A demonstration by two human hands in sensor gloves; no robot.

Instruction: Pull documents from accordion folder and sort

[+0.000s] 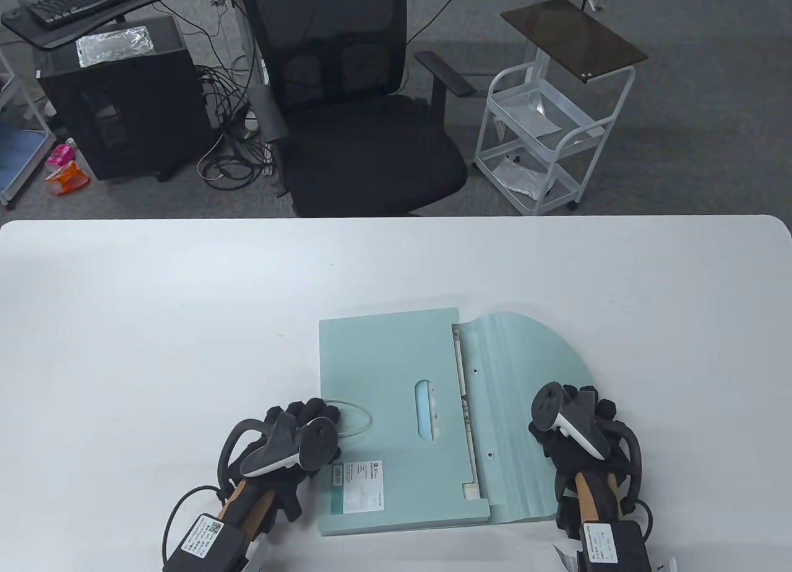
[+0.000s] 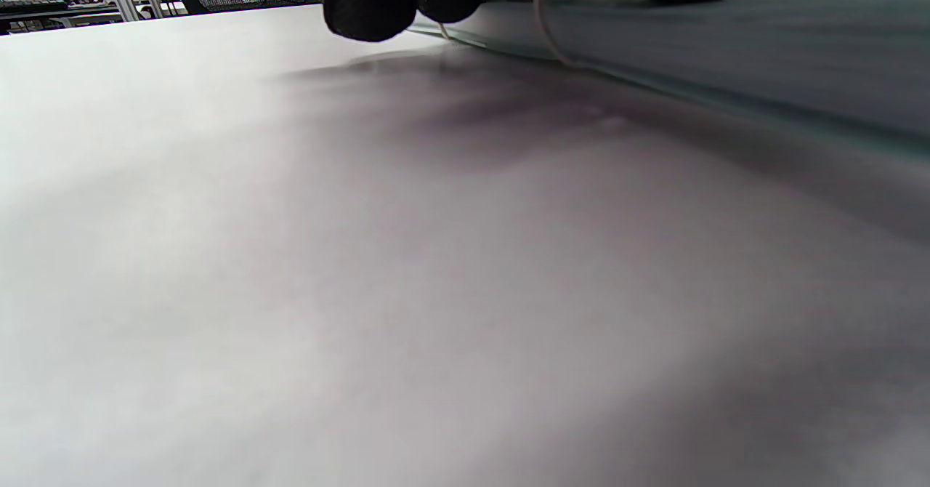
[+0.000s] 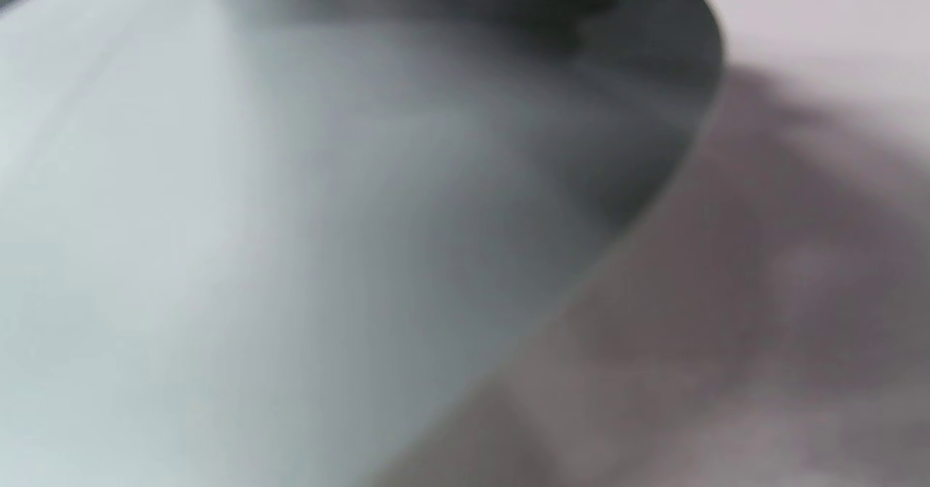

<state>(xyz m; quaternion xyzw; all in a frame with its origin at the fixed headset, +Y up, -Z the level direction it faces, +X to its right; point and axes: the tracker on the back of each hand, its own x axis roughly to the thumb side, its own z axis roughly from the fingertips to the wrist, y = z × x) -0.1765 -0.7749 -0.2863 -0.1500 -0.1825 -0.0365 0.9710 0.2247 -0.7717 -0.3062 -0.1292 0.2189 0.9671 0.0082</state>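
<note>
Pale green plastic accordion folder (image 1: 396, 411) lying flat nr tabletop's (image 1: 154, 318) near edge, centre-right, rounded translucent flap (image 1: 526, 374) swung open twd right edge. No docs out yet. Left hand (image 1: 291, 442) at folder's left edge, fingers (image 2: 370, 0) curled down by thin white elastic loop (image 1: 356, 417); whether pinching it or just touching, cannot tell. Right hand (image 1: 572, 426) resting on open flap, fingers hidden under tracker, so spread not readable; nothing visibly gripped. Best approach, prob: keep flap pinned flat w/ right, steady body w/ left, then reach into pocket mouth nr hinge and draw sheets out straight, not at an angle, to avoid snagging dividers.
</note>
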